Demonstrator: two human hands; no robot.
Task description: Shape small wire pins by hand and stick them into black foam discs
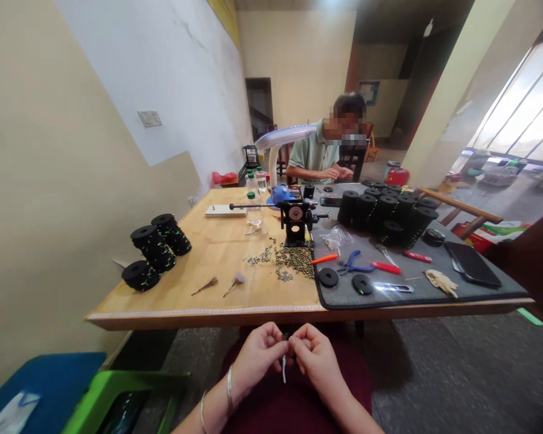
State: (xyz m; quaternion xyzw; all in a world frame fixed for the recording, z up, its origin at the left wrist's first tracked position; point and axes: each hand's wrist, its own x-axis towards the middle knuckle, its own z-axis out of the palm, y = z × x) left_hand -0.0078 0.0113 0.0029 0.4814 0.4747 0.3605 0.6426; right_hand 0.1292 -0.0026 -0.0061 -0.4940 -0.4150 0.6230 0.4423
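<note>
Over my lap, just in front of the table edge, my left hand [261, 354] and my right hand [315, 357] meet with fingertips pinched together. Between them is something small and dark that I cannot make out. A thin white strip [284, 370] hangs down below the pinched fingers; whether it belongs to the dark piece is hidden. On the table beyond my hands lie two small brush-like pieces with thin stems, one to the left [205, 286] and one nearer the middle [234, 283]. Behind them spreads a pile of tiny dark-and-yellow parts [294, 260].
A black hand-cranked winder [295, 222] stands behind the pile. Black foam spools are stacked at left [156, 247] and back right [380, 211]. Blue-handled pliers [355, 263], a snap-off knife [393, 288] and a phone [473, 263] lie on the grey mat [294, 304]. A co-worker [314, 154] sits opposite.
</note>
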